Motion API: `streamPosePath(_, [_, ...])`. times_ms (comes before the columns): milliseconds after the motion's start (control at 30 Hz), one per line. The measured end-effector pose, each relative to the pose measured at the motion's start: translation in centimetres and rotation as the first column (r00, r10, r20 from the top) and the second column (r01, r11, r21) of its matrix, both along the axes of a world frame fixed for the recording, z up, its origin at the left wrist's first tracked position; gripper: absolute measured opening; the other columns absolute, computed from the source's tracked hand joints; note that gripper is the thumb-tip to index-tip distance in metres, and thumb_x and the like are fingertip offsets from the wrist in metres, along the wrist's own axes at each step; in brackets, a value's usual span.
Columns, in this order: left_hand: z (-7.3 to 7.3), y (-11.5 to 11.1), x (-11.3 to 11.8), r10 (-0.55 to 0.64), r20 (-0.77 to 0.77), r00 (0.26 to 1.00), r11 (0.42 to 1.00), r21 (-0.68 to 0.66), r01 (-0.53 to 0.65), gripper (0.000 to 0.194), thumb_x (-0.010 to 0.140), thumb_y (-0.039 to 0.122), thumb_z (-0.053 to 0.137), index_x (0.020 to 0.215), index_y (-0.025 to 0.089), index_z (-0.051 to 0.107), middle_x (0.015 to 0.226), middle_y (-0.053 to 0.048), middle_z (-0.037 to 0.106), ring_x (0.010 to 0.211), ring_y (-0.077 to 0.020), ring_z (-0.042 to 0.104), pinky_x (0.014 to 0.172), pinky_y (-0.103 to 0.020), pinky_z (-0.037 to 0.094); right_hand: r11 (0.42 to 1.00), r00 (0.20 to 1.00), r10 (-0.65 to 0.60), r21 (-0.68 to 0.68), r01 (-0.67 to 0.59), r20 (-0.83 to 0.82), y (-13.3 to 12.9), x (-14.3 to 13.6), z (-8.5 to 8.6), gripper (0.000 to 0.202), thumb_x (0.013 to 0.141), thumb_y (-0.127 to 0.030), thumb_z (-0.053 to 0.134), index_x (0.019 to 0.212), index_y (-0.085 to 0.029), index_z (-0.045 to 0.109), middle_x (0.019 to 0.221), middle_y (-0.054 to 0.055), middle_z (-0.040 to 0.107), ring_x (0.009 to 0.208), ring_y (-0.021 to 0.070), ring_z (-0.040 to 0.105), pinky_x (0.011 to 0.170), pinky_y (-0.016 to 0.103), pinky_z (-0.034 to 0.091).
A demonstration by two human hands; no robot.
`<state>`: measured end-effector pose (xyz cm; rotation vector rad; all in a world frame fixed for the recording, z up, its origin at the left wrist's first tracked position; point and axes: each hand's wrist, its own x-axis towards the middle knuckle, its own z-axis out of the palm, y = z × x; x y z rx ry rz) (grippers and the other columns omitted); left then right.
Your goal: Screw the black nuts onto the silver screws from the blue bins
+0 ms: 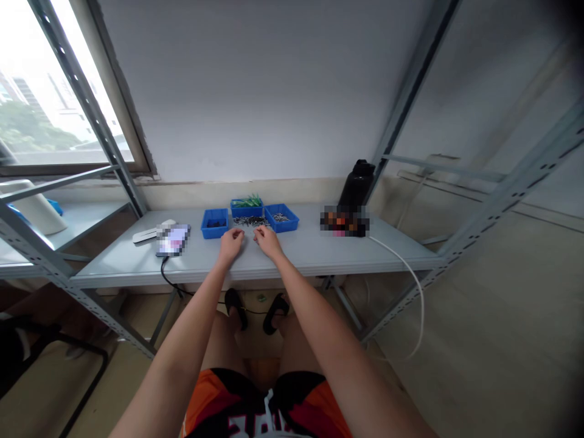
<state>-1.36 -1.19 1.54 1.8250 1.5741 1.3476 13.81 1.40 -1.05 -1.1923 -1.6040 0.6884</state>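
In the head view we are looking down on a smooth grey tabletop [301, 253], and just left of centre the left hand [232, 243] has its fingers curled in, with the right hand [267, 239] facing it, thumb and fingers nearly together. Whatever either pinches is too small to tell, so neither grip can be called.

Right beyond the fingertips, a loose heap of slim dark and silvery pieces [250, 221] lies among three blue, straight-walled plastic trays: the left tray [214, 232] with dark bits, the back tray [247, 212] with spiky green strips [249, 201], the right tray [288, 227] with shiny slender pieces.

Over to the left of the frame, a phone [173, 240], blurred into blocks, sits on a black cable [170, 281] beside a white object [148, 235]. Right of centre, a black bottle [356, 185] stands behind a pixelated dark bundle [343, 222], a white cable [416, 286] looping down.

Around it all, perforated metal uprights [410, 91], a plain pale wall [264, 91], and a bright window [41, 103] cut off at upper left. The far upper right corner falls into dark blur.
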Motion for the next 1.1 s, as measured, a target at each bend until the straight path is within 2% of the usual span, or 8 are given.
streamPosePath(200, [-0.30, 0.35, -0.06, -0.015, 0.009, 1.000, 1.000, 0.014, 0.014, 0.019, 0.083, 0.025, 0.053, 0.084, 0.015, 0.069, 0.085, -0.009, 0.072, 0.081, -0.0207, 0.065, 0.079, -0.031, 0.048, 1.000, 1.000, 0.003, -0.003, -0.004, -0.012, -0.15, 0.08, 0.14, 0.015, 0.089, -0.032, 0.049, 0.085, -0.022, 0.060, 0.073, 0.001, 0.067, 0.069, 0.0158, 0.061, 0.072, 0.028, 0.047])
streamPosePath(367, [-0.58, 0.78, -0.16, 0.028, 0.006, 1.000, 1.000, 0.013, -0.028, 0.020, 0.086, 0.024, 0.050, 0.088, 0.013, 0.068, 0.090, -0.010, 0.072, 0.083, -0.0204, 0.064, 0.081, -0.031, 0.047, 0.998, 0.998, 0.060, 0.022, -0.060, -0.003, -0.08, 0.05, -0.01, 0.012, 0.085, -0.027, 0.054, 0.089, -0.021, 0.062, 0.073, 0.001, 0.068, 0.072, 0.0161, 0.064, 0.073, 0.028, 0.048])
streamPosePath(600, [-0.49, 0.72, -0.22, 0.026, 0.007, 1.000, 1.000, 0.006, -0.026, 0.022, 0.086, 0.025, 0.051, 0.090, 0.013, 0.069, 0.091, -0.011, 0.072, 0.084, -0.0213, 0.064, 0.082, -0.031, 0.047, 0.999, 1.000, 0.026, 0.026, -0.026, -0.002, 0.12, 0.09, -0.14, 0.014, 0.087, -0.029, 0.052, 0.090, -0.021, 0.063, 0.073, 0.002, 0.068, 0.071, 0.0167, 0.063, 0.072, 0.029, 0.048])
streamPosePath(733, [-0.51, 0.73, -0.27, 0.064, 0.042, 0.997, 0.998, 0.000, -0.064, 0.027, 0.088, 0.029, 0.049, 0.091, 0.013, 0.070, 0.091, -0.012, 0.073, 0.083, -0.0214, 0.065, 0.079, -0.031, 0.047, 1.000, 0.999, 0.007, 0.031, -0.006, -0.039, 0.11, 0.18, -0.01, 0.016, 0.088, -0.032, 0.051, 0.089, -0.021, 0.062, 0.073, 0.001, 0.067, 0.067, 0.0154, 0.061, 0.070, 0.028, 0.048])
streamPosePath(933, [-0.44, 0.54, -0.17, -0.094, -0.002, 0.996, 0.996, -0.004, 0.094, 0.026, 0.085, 0.032, 0.056, 0.091, 0.014, 0.074, 0.089, -0.011, 0.075, 0.081, -0.0217, 0.066, 0.079, -0.032, 0.049, 0.997, 0.995, 0.076, 0.025, -0.075, -0.063, 0.06, 0.11, -0.03, 0.017, 0.087, -0.033, 0.053, 0.090, -0.020, 0.063, 0.073, 0.002, 0.067, 0.063, 0.0144, 0.059, 0.069, 0.028, 0.048])
streamPosePath(1100, [-0.36, 0.39, -0.08, -0.155, 0.050, 0.987, 0.988, 0.006, 0.155, 0.023, 0.082, 0.028, 0.060, 0.093, 0.013, 0.074, 0.092, -0.011, 0.075, 0.084, -0.0218, 0.068, 0.081, -0.032, 0.050, 0.987, 0.987, 0.155, 0.037, -0.157, 0.044, -0.31, -0.05, -0.04, 0.013, 0.085, -0.027, 0.055, 0.085, -0.020, 0.066, 0.068, 0.000, 0.066, 0.064, 0.0147, 0.059, 0.069, 0.027, 0.047])
